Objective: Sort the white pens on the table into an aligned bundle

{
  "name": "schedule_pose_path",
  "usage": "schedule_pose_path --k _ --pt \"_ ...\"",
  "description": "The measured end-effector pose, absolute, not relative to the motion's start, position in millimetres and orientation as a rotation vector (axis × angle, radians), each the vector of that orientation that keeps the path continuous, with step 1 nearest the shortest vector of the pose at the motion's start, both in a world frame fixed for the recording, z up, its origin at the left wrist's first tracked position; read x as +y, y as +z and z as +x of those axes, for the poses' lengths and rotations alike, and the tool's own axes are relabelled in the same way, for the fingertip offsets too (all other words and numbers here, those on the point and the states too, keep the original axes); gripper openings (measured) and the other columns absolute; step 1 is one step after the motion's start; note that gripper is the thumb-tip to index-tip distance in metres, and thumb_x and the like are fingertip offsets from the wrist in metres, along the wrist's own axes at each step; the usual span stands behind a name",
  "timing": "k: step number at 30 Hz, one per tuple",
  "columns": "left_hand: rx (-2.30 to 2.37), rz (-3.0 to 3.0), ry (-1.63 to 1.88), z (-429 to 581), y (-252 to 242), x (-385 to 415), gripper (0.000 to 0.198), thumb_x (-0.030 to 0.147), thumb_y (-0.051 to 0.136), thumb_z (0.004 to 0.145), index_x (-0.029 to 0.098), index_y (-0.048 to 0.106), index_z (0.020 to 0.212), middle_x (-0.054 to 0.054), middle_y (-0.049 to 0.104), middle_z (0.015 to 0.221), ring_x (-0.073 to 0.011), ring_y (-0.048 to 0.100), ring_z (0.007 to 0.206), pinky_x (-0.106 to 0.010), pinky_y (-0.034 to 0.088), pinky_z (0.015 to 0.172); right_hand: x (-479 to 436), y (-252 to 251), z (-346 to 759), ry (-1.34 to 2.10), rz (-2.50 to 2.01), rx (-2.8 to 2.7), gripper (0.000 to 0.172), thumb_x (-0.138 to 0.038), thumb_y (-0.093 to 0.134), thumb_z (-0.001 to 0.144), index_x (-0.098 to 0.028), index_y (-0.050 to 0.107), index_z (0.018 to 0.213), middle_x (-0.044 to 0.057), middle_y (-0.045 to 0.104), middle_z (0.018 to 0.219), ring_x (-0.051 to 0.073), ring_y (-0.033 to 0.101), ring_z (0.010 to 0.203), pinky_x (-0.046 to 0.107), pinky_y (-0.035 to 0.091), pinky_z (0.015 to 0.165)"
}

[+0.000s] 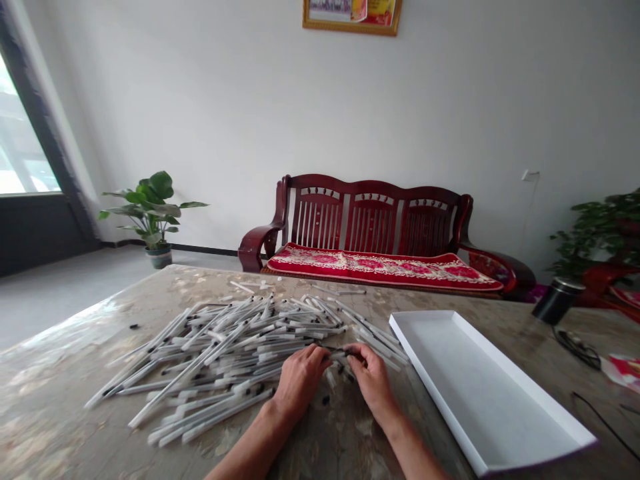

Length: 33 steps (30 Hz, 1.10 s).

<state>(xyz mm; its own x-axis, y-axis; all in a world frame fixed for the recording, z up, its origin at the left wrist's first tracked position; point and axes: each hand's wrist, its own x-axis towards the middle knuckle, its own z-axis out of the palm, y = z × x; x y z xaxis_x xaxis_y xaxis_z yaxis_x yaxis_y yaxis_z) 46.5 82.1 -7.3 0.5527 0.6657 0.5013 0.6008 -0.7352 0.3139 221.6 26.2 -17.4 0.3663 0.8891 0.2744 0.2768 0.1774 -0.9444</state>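
Observation:
A wide pile of pens [225,353] with pale translucent barrels and black ends lies on the table in front of me. At its near right edge, my left hand [301,375] is closed, thumb and fingers pinching one end of a thin dark pen part [334,349]. The other end sits in the pinched fingers of my right hand [369,375]. My fingers cover much of this piece, so its exact kind is unclear. Small pale and black pieces lie on the table just below and between both hands.
To the right lies a shallow white box tray [480,380]. A black cylinder [557,300] and a dark cable [575,348] are farther right on the stone-patterned table [360,440]. Beyond stand a red wooden bench [370,227] and a potted plant [155,213].

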Motion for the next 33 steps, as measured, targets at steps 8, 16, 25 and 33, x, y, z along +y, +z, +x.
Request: schedule_pose_path --k 8,16,25,33 --pt "1.084 2.733 0.966 45 -11 86 0.011 0.026 0.058 0.093 0.022 0.068 0.089 0.000 0.073 0.081 -0.0161 0.069 0.074 -0.023 0.049 0.069 29 -25 227 0.582 -1.411 -1.181 0.031 -0.049 0.060 0.082 -0.020 0.066 0.075 0.001 0.066 0.068 0.019 0.061 0.068 0.027 0.047 0.064" --pt "1.143 2.715 1.018 40 -15 89 0.016 0.029 0.053 0.096 0.023 0.067 0.091 0.000 0.073 0.082 -0.0155 0.069 0.075 -0.023 0.048 0.069 26 -22 230 0.541 -1.435 -1.289 0.017 -0.033 0.062 0.079 -0.021 0.073 0.084 0.005 0.074 0.085 0.022 0.067 0.084 0.029 0.050 0.079" --pt "1.063 2.760 1.039 46 -12 83 0.011 0.025 0.058 0.093 0.023 0.068 0.089 0.000 0.072 0.079 -0.0152 0.068 0.072 -0.024 0.047 0.068 28 -22 222 0.529 -1.405 -1.235 0.030 -0.046 0.060 0.083 -0.018 0.069 0.077 0.003 0.069 0.071 0.020 0.062 0.069 0.026 0.048 0.066" --pt "1.132 2.801 1.102 40 -9 87 0.011 0.028 0.057 0.094 0.024 0.067 0.092 0.000 0.073 0.081 -0.0175 0.068 0.074 -0.026 0.047 0.069 29 -25 242 0.325 -1.529 -1.115 0.030 -0.049 0.050 0.082 -0.022 0.063 0.078 0.002 0.065 0.069 0.019 0.060 0.065 0.027 0.047 0.063"
